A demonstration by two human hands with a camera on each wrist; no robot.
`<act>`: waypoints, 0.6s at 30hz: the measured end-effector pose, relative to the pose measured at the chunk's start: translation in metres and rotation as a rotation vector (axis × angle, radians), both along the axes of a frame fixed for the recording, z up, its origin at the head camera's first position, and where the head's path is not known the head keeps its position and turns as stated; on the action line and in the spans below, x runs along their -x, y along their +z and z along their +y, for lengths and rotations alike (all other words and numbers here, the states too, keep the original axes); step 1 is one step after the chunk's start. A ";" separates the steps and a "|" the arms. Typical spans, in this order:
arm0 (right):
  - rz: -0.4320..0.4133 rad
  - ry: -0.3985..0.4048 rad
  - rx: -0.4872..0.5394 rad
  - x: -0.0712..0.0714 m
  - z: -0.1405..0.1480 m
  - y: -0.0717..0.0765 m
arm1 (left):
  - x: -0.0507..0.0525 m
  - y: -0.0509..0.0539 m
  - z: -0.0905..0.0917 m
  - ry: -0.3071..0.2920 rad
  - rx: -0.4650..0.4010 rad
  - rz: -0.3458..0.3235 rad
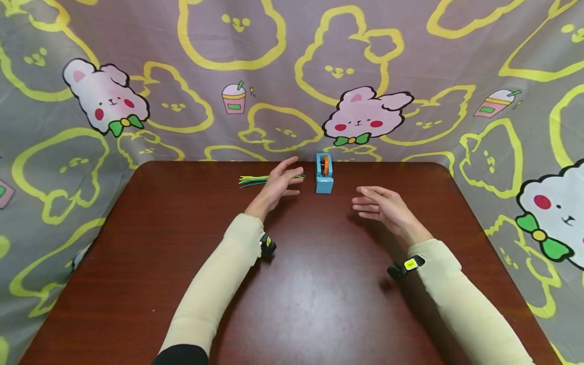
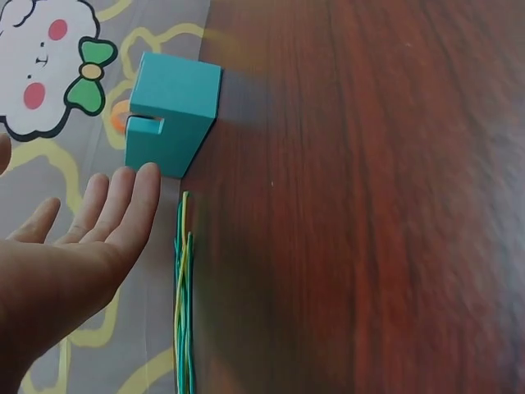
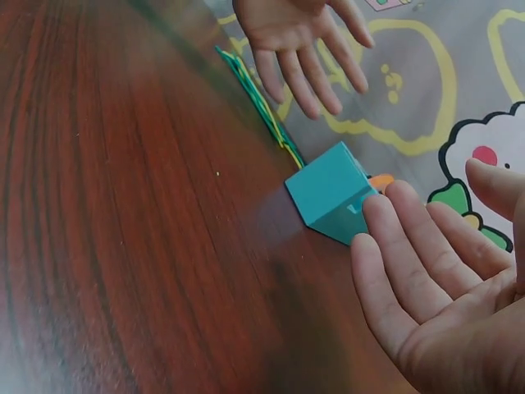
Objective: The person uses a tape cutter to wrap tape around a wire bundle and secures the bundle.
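Observation:
A blue tape dispenser with an orange core stands at the table's back edge; it also shows in the left wrist view and the right wrist view. Left of it lies a bundle of thin green and yellow strands. The left hand hovers over the strands' right part, fingers spread, holding nothing. To the right of the dispenser the right hand is raised with fingers extended, palm turned inward, holding nothing.
The brown table reaches back to a patterned curtain with rabbits and yellow outlines, which also hangs along both sides. Each wrist carries a small black camera.

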State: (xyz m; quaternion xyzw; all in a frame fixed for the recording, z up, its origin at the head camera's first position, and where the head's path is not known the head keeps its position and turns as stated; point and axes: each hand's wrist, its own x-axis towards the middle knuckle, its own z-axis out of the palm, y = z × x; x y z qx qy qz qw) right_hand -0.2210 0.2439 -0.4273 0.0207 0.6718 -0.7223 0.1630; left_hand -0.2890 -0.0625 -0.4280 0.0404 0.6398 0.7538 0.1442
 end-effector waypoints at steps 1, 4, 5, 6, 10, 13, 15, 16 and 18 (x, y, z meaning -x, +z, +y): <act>0.000 0.005 -0.003 0.001 -0.002 0.000 | 0.001 -0.001 0.002 0.000 0.009 0.001; -0.003 0.015 -0.002 0.006 -0.005 -0.001 | 0.006 -0.002 0.011 -0.006 0.039 0.000; -0.007 0.017 -0.001 0.008 -0.007 -0.001 | 0.007 -0.003 0.014 -0.008 0.048 -0.004; -0.014 0.020 0.004 0.010 -0.008 -0.002 | 0.008 -0.004 0.016 -0.011 0.059 -0.007; -0.028 0.027 0.009 0.017 -0.012 -0.003 | 0.013 -0.006 0.026 -0.020 0.102 -0.003; -0.038 0.019 0.025 0.022 -0.012 -0.002 | 0.015 -0.009 0.033 -0.019 0.146 0.020; -0.048 0.009 0.042 0.025 -0.012 -0.002 | 0.016 -0.010 0.039 -0.014 0.167 0.035; -0.054 0.006 0.047 0.026 -0.012 -0.003 | 0.017 -0.011 0.041 -0.010 0.175 0.039; -0.065 0.004 0.055 0.029 -0.014 -0.005 | 0.018 -0.013 0.046 -0.003 0.183 0.047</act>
